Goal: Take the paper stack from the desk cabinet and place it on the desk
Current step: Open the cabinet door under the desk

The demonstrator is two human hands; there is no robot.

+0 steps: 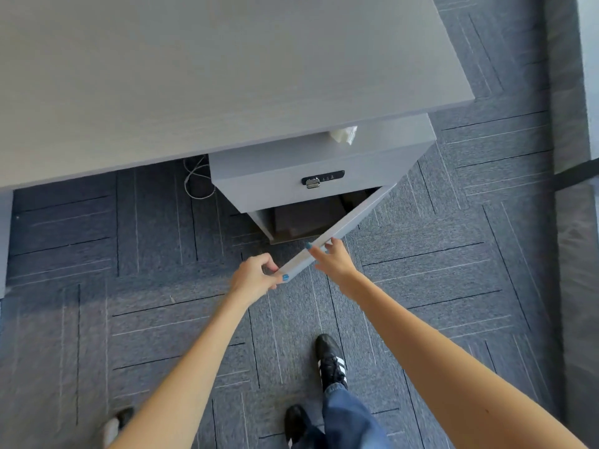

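Note:
A grey desk cabinet [291, 176] stands under the right end of the grey desk [194, 76]. Its lower door [343, 225] is swung partly open, hinged on the right. My left hand [256, 277] grips the free corner of the door. My right hand [330, 257] rests its fingers on the door's top edge a little further along. Inside the dim compartment lies a dark flat stack [308, 218]; I cannot tell whether it is paper. A white crumpled thing [345, 134] lies on the open shelf above the locked drawer [321, 181].
Grey-blue carpet tiles cover the floor. A white cable [194, 179] lies under the desk left of the cabinet. My black shoes [330, 361] and jeans are below the hands. A grey partition [590, 76] runs along the right edge.

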